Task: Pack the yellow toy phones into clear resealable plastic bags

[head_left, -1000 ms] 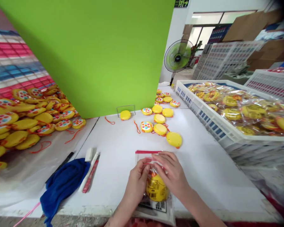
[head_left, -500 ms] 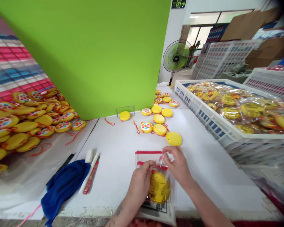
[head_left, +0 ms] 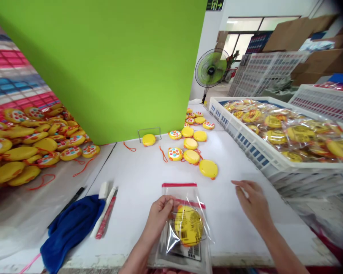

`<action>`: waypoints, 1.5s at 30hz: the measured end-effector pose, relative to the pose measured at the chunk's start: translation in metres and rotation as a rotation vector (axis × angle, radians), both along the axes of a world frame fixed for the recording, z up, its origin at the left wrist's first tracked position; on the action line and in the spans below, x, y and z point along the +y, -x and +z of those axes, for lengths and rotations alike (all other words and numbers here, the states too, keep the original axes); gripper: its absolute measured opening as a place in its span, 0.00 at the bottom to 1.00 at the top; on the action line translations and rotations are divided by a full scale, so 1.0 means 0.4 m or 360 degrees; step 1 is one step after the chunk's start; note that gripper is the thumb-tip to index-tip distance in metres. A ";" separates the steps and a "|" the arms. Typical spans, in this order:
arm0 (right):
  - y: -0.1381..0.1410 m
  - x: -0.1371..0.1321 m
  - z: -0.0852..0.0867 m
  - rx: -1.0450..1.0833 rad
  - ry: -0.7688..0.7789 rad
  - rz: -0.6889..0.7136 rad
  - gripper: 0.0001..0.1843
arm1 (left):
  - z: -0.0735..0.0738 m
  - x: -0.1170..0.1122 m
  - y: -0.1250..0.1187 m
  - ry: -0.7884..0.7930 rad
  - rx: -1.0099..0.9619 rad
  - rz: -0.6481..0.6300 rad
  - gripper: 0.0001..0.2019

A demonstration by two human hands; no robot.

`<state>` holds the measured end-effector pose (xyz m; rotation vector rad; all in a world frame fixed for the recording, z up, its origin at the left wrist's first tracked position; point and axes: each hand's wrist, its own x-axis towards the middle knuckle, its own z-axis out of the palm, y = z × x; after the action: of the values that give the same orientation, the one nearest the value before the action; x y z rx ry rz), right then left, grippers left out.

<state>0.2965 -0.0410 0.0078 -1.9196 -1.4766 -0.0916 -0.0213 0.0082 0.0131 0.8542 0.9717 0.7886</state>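
My left hand (head_left: 158, 215) pinches the left edge of a clear zip bag (head_left: 188, 228) with a yellow round toy inside it. The bag lies on a stack of empty bags (head_left: 179, 190) with red zip strips near the table's front edge. My right hand (head_left: 253, 203) hovers over the white table (head_left: 143, 179) to the right of the bag, fingers loosely spread, holding nothing. Several loose yellow toys (head_left: 208, 168) with orange cords lie just beyond the bags.
A white crate (head_left: 254, 152) of bagged toys stands on the right. A big heap of yellow toys (head_left: 29, 152) lies on the left. A blue cloth (head_left: 70, 228), a white-and-red tool (head_left: 104, 213) and a black pen (head_left: 65, 205) lie front left. A green board (head_left: 111, 68) stands behind; a fan (head_left: 211, 70) is farther back.
My right hand has let go of the bag's zip and moved away to the right. The left hand keeps hold of the bagged toy and has lifted its edge slightly.
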 end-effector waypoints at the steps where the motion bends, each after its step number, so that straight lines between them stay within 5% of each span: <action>1: 0.047 0.010 0.016 0.0161 0.0094 0.0103 0.18 | 0.000 0.000 0.001 0.0004 -0.0011 0.0000 0.15; 5: 0.213 0.050 0.024 0.0879 0.0618 0.0607 0.15 | -0.018 0.003 0.005 0.0013 -0.0062 0.0008 0.14; 8: 0.266 0.070 -0.009 0.1230 0.0783 0.0789 0.14 | -0.033 0.005 0.012 0.0027 -0.0136 -0.0047 0.18; 16: 0.204 0.054 0.006 0.1645 0.0746 0.0728 0.16 | -0.018 0.015 0.025 0.0096 -0.0211 -0.0116 0.26; 22: 0.194 0.050 0.010 0.1666 0.0728 0.0705 0.05 | 0.006 0.017 0.027 0.0038 -0.0137 -0.0186 0.05; 25: 0.162 0.054 -0.009 0.1436 0.0649 0.0619 0.06 | 0.010 0.014 0.031 0.0039 -0.0208 -0.0114 0.03; 30: 0.058 0.028 -0.049 0.0153 0.0383 0.0161 0.13 | 0.009 0.007 0.033 -0.0039 -0.0281 -0.0129 0.09; 33: -0.008 0.007 -0.069 -0.0205 0.0212 -0.0080 0.19 | 0.003 0.006 0.028 -0.0076 -0.0136 -0.0106 0.18; 36: -0.092 0.000 -0.080 0.0281 0.0026 -0.0334 0.19 | -0.004 0.004 0.021 -0.0146 0.0006 -0.0104 0.19; 39: -0.171 0.006 -0.074 0.0958 -0.0351 -0.0680 0.22 | -0.008 0.004 0.017 -0.0126 -0.0130 -0.0121 0.17; 41: -0.184 0.012 -0.061 0.1092 -0.0518 -0.0780 0.21 | -0.009 0.004 0.016 -0.0056 -0.0231 -0.0131 0.19; 44: -0.102 0.020 -0.030 0.1175 -0.0367 -0.0504 0.17 | -0.004 0.003 0.016 -0.0002 -0.0235 -0.0102 0.25; 45: -0.051 0.022 -0.018 0.1218 -0.0146 -0.0264 0.16 | 0.000 0.002 0.016 0.0010 -0.0222 -0.0079 0.27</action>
<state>0.3171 -0.0323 0.0007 -1.7110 -0.7853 0.4464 -0.0278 0.0089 0.0131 0.8041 0.8263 0.7919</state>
